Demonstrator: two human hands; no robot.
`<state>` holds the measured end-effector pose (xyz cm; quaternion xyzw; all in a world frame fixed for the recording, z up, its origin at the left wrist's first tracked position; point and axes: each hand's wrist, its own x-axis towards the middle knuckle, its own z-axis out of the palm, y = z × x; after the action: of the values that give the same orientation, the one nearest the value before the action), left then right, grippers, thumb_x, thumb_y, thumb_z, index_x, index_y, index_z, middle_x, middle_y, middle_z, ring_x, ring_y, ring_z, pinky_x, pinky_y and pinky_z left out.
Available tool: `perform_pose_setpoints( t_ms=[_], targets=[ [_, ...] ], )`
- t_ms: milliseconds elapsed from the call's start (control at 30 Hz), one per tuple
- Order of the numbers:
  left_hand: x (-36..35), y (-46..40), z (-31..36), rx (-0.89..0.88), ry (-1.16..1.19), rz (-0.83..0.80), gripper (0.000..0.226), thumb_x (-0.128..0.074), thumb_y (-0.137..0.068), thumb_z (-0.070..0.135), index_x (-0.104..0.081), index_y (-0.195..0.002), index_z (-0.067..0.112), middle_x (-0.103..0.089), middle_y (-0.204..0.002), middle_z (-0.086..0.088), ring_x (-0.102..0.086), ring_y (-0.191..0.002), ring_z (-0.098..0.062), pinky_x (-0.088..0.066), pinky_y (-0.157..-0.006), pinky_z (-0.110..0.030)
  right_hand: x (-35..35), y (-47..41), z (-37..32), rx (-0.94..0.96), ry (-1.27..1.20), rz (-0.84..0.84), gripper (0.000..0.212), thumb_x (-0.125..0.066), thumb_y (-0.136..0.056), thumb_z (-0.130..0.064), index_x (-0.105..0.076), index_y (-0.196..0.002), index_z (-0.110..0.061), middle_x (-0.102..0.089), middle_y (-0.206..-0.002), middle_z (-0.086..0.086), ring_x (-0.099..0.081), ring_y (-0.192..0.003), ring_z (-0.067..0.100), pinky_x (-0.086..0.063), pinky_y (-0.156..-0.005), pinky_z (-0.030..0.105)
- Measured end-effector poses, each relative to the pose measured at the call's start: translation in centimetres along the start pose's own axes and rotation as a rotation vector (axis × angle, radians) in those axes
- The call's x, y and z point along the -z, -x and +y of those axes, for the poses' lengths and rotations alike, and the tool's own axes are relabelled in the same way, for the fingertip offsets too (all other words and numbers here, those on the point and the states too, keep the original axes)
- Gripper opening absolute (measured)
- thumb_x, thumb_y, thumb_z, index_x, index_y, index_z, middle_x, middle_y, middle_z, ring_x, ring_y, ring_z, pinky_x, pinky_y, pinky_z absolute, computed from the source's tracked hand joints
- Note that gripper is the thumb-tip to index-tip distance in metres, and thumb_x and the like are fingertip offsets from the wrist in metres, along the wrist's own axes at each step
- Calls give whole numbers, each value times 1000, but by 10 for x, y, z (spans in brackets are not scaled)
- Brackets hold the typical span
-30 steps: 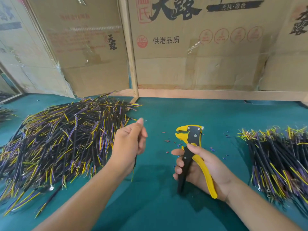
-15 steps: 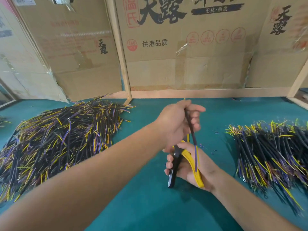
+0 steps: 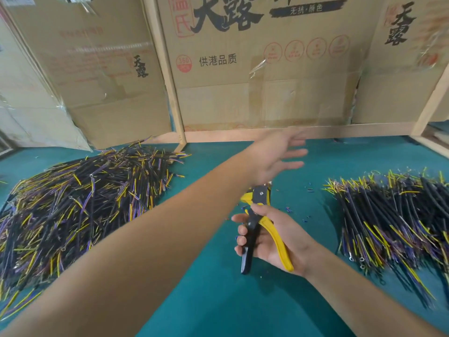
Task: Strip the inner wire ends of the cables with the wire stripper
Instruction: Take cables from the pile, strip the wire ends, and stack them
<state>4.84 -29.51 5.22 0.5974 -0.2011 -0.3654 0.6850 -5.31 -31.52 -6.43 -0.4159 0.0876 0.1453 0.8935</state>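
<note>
- We see brown printed cardboard boxes (image 3: 255, 69) filling the upper half of the frame, standing behind the teal felt-covered table (image 3: 218, 300).
- A large loose heap of black cables with yellow and purple inner wires (image 3: 80, 203) spreads over the left of the frame.
- A second, neater pile of black cables with yellow and purple ends (image 3: 393, 220) lies at the right edge, well apart from the first.
- Our left hand (image 3: 274, 156) reaches across the centre of the frame, blurred, fingers spread straight and grasping nothing.
- Our right hand (image 3: 274, 239), just below it, has its fingers curled around the handles of the yellow-and-black wire stripper (image 3: 257, 215), whose head points up toward the left hand.
- Tiny bits of stripped insulation (image 3: 305, 218) dot the table just right of the stripper.
</note>
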Motion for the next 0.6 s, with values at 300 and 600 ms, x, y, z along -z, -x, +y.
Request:
perform_pose_setpoints(
  t_ms=[300,600],
  targets=[
    [190,69,-15,56,-1375,524,22,-56,-96,14,-66,-92,-6,-62,-83,-16,-58,-74,-27,-44,-65,-31,-3,-3,0,-12,-29,12,46,-69,-84,-37,-71,-105,3,-55,-77,13,-55,-66,28,-56,-71,44],
    [222,145,-56,165,-1557,360,15,-60,-87,15,-54,-98,22,-59,-76,5,-56,-71,-20,-45,-63,-29,-5,-3,0,-4,-13,-4,48,-65,-88,-37,-67,-112,4,-54,-80,15,-54,-68,29,-55,-71,45]
  ],
)
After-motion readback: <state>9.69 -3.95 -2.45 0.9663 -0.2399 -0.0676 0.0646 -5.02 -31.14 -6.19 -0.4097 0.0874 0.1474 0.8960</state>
